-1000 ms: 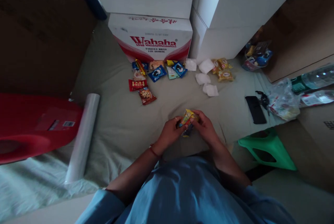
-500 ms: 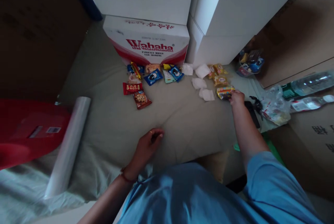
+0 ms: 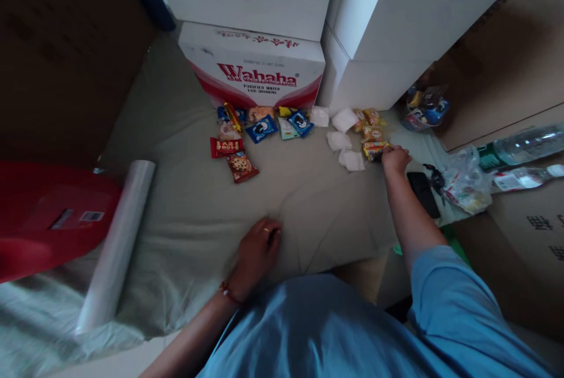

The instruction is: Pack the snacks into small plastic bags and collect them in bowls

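Note:
My right hand [image 3: 395, 159] reaches far to the right, fingers closed on the end of a yellow snack packet [image 3: 374, 149]. The packet lies on the grey-green cloth [image 3: 185, 201], against two similar yellow packets [image 3: 371, 125]. White wrapped pieces [image 3: 343, 140] lie just left of them. My left hand [image 3: 258, 246] rests on the cloth close to my body. Its fingers are curled under, and whatever they hold is hidden. A row of mixed snack packets [image 3: 259, 128] lies further back, in front of the Wahaha box [image 3: 255, 72].
White boxes [image 3: 374, 25] stand behind. A roll of clear film [image 3: 117, 243] and a red plastic object [image 3: 39, 219] are at the left. A black phone [image 3: 423, 187], a crumpled bag [image 3: 467, 184], water bottles [image 3: 520, 146] and brown cardboard are at the right.
One second ago both hands held the yellow packet near my body. My right hand carried it out right and has now slid it against the other yellow packets. My left hand dropped onto the cloth.

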`<action>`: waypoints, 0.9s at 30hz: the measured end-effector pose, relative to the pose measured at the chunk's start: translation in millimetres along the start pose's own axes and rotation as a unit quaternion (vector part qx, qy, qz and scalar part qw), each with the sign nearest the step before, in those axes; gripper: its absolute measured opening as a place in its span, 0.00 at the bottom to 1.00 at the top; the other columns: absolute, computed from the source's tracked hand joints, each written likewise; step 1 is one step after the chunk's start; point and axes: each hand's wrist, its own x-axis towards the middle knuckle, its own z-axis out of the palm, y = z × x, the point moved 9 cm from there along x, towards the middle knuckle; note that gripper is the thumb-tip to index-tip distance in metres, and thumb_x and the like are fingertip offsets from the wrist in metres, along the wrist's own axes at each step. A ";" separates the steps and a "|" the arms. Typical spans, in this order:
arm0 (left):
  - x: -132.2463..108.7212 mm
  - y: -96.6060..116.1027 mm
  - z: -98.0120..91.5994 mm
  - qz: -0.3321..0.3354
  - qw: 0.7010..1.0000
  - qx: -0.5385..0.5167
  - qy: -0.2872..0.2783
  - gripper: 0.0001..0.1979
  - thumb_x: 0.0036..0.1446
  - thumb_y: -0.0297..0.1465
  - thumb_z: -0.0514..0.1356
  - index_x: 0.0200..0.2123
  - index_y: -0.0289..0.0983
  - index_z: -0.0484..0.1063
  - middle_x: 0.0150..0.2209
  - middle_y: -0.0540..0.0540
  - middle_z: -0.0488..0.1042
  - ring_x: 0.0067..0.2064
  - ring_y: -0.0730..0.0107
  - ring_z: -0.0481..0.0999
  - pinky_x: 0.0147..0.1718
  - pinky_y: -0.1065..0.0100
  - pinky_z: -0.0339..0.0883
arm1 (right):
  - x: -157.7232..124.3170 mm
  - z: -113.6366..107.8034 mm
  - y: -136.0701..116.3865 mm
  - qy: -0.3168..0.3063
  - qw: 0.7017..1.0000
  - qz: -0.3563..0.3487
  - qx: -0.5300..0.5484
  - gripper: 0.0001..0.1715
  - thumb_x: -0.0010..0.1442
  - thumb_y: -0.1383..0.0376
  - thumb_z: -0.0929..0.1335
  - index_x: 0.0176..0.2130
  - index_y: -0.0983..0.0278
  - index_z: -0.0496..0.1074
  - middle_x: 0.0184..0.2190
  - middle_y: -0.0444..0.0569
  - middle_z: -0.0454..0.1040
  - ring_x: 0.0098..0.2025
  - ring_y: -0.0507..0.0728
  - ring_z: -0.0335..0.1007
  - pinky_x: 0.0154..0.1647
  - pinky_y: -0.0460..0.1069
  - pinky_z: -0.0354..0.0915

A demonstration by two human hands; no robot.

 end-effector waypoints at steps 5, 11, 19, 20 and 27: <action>-1.7 5.4 3.2 0.026 1.000 0.012 -0.003 0.13 0.68 0.33 0.51 0.40 0.39 0.76 0.39 0.43 0.78 0.41 0.62 0.77 0.44 0.62 0.71 | -25.0 -23.4 -24.8 0.113 0.988 -0.075 0.070 0.18 0.69 0.63 0.62 0.54 0.64 0.72 0.56 0.63 0.72 0.58 0.64 0.64 0.56 0.57 0.61; -2.7 2.1 1.5 0.007 1.000 -0.027 -0.004 0.12 0.67 0.34 0.52 0.39 0.40 0.76 0.36 0.44 0.77 0.40 0.61 0.76 0.42 0.61 0.70 | -83.7 23.9 -75.5 -0.100 0.929 -0.331 0.132 0.12 0.56 0.59 0.74 0.40 0.61 0.78 0.41 0.53 0.77 0.46 0.62 0.70 0.52 0.56 0.66; 21.5 19.0 -1.8 -0.010 0.980 -0.200 -0.013 0.11 0.66 0.36 0.55 0.39 0.39 0.75 0.35 0.47 0.76 0.36 0.69 0.74 0.38 0.67 0.68 | -118.6 16.6 -44.6 -0.070 0.914 -0.129 0.377 0.13 0.58 0.54 0.71 0.38 0.61 0.77 0.32 0.47 0.76 0.34 0.56 0.72 0.42 0.53 0.70; 28.7 21.4 1.6 -0.013 0.974 -0.223 -0.020 0.11 0.66 0.37 0.56 0.39 0.39 0.75 0.36 0.47 0.76 0.36 0.70 0.74 0.38 0.68 0.68 | -132.0 18.9 -43.5 -0.085 0.886 -0.091 0.448 0.16 0.57 0.52 0.73 0.39 0.60 0.76 0.31 0.45 0.75 0.32 0.55 0.71 0.39 0.51 0.71; 56.5 20.5 32.1 -0.027 0.928 -0.370 -0.027 0.24 0.57 0.45 0.67 0.51 0.38 0.69 0.47 0.42 0.73 0.42 0.67 0.74 0.36 0.69 0.70 | -254.6 44.9 -75.4 -0.282 0.724 0.055 0.627 0.22 0.46 0.51 0.80 0.35 0.60 0.76 0.28 0.42 0.74 0.27 0.50 0.66 0.25 0.46 0.65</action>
